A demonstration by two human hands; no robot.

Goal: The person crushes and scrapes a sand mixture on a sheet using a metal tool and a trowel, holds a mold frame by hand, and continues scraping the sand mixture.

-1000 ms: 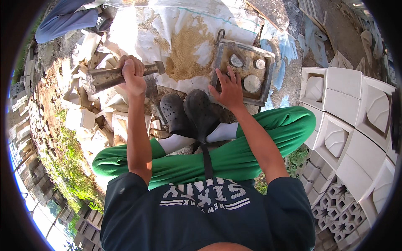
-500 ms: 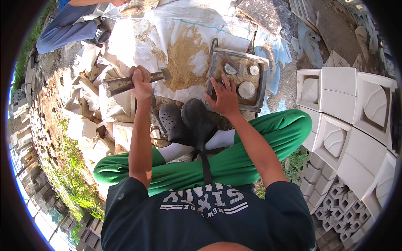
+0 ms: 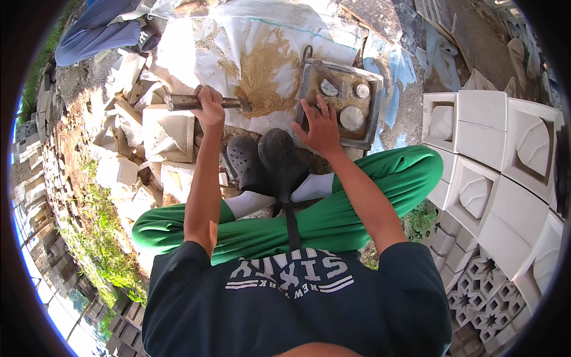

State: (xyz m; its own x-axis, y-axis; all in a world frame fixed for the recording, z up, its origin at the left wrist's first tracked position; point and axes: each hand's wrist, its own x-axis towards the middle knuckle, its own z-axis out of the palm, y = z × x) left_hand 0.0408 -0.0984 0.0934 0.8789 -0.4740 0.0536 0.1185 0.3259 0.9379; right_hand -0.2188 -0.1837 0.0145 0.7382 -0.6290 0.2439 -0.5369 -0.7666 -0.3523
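My left hand [image 3: 209, 107] is closed around a hammer-like tool [image 3: 183, 102], held nearly level above the broken pieces. The tool's thick shaft points left, and a small dark crosspiece sits at its right end, beside the sand. My right hand [image 3: 322, 130] lies with fingers spread over the left side of a dark-framed shallow box mould [image 3: 372, 113]. Inside the mould are a large pale round disc [image 3: 351, 118], smaller pale round pieces [image 3: 361, 90] and a slanted dark bar [image 3: 324, 76]. My right fingers hide part of the mould's near-left inside.
Brown sand [image 3: 267, 65] lies on a white sheet [image 3: 208, 71] ahead. Broken pale chunks [image 3: 169, 134] are heaped at left. Stacked pale blocks [image 3: 482, 122] and star-patterned blocks [image 3: 491, 297] stand at right. Another person's leg [image 3: 101, 38] is at the far left. My black clogs [image 3: 276, 157] are near the mould.
My left hand has moved slightly up and right, and the tool has turned, its left end rising and its right end dipping slightly. My right hand stays on the mould.
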